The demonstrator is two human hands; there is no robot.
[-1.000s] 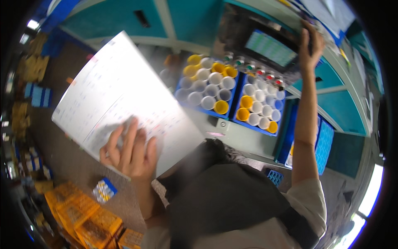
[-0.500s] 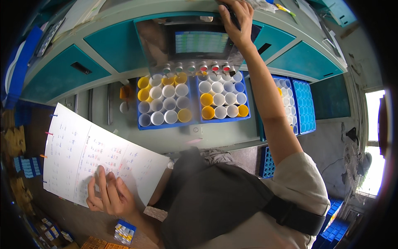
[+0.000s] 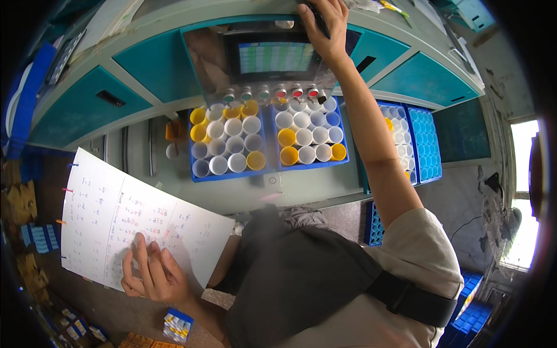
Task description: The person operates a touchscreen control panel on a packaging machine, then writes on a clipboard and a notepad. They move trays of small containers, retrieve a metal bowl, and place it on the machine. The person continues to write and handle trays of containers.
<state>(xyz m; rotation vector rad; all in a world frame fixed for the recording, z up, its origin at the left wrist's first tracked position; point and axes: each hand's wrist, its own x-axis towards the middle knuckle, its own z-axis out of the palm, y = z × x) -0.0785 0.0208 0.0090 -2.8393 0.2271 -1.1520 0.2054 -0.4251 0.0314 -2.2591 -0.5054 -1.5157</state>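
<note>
My left hand (image 3: 152, 274) holds a large white sheet of paper (image 3: 122, 219) covered in handwritten columns, fingers spread across its lower edge. My right hand (image 3: 325, 26) is raised to the top of a teal machine, gripping a dark object at the upper edge of its lit screen panel (image 3: 272, 57). Below the screen runs a row of coloured push buttons (image 3: 272, 93). Under them sit two blue trays (image 3: 200, 175) filled with white and yellow tubes (image 3: 235, 142), standing upright.
More blue trays (image 3: 420, 145) of white and blue tubes stand to the right of my arm. A dark bag (image 3: 301, 278) hangs across my chest on a strap. Boxes of small items (image 3: 177, 326) lie on the floor at the lower left.
The view has swung so the machine is now centred above me. The paper has dropped lower and to the left. My right hand stays at the screen's top edge.
</note>
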